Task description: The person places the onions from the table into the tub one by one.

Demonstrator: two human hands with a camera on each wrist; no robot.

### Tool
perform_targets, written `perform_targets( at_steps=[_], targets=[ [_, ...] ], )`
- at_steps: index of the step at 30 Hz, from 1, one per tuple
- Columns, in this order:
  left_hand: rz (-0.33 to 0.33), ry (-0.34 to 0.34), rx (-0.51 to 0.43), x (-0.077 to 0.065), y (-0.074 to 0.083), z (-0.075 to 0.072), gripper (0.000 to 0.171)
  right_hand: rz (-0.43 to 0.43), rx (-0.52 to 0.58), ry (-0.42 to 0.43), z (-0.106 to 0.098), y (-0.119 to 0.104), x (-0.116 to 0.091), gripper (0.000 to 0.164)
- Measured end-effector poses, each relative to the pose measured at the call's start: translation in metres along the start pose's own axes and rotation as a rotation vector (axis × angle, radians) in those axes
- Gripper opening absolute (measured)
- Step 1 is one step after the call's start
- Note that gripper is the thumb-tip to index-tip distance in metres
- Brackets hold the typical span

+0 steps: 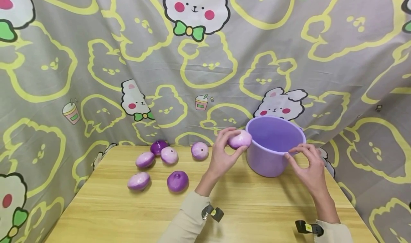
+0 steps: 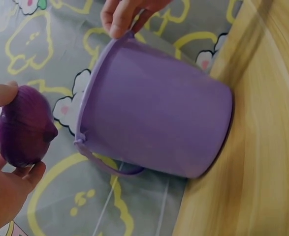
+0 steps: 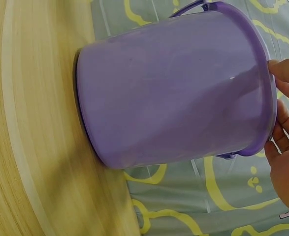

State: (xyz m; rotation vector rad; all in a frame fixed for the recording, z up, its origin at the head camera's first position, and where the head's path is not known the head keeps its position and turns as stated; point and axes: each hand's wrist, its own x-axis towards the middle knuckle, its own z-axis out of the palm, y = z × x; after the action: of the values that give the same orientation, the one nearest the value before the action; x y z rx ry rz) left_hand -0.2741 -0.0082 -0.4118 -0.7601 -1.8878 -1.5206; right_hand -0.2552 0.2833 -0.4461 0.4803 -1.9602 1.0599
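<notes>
My left hand (image 1: 223, 153) holds a purple onion (image 1: 240, 139) between thumb and fingers, beside the left rim of a purple bucket (image 1: 266, 161). In the left wrist view the onion (image 2: 26, 127) is off the table, its pointed tip facing the bucket (image 2: 159, 105). At the bucket's front right rim, my right hand (image 1: 309, 164) pinches the edge with thumb and fingers. The right wrist view has this hand (image 3: 288, 172) at the rim of the upright bucket (image 3: 174, 93). The bucket's bottom inside is hidden.
Several more onions lie on the left of the wooden table (image 1: 122, 214), among them a dark one (image 1: 177, 181) and a paler one (image 1: 199, 151) nearer the bucket. Behind the table hangs a grey patterned cloth (image 1: 179, 71). A handle (image 2: 110, 167) hangs on the bucket's side.
</notes>
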Motion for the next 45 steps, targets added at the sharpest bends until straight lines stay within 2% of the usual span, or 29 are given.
perform_targets(
  at_steps=[13,20,28,36,45],
  targets=[
    [-0.003,-0.003,0.018,0.011,0.004,0.009,0.044,0.015,-0.01,-0.007,0.0,-0.002,0.0,0.028],
    [0.0,-0.003,0.035,0.013,0.005,0.01,0.044,-0.002,-0.015,-0.008,0.004,-0.007,0.001,0.025],
    [0.023,0.002,0.017,0.016,0.006,0.013,0.044,0.046,-0.024,-0.039,0.008,-0.013,0.001,0.022],
    [0.038,-0.039,0.006,0.022,0.005,0.024,0.046,0.017,-0.023,-0.032,0.011,-0.013,-0.001,0.023],
    [0.056,-0.088,0.089,0.027,-0.001,0.038,0.046,0.002,-0.032,-0.023,0.013,-0.014,-0.001,0.023]
  ],
)
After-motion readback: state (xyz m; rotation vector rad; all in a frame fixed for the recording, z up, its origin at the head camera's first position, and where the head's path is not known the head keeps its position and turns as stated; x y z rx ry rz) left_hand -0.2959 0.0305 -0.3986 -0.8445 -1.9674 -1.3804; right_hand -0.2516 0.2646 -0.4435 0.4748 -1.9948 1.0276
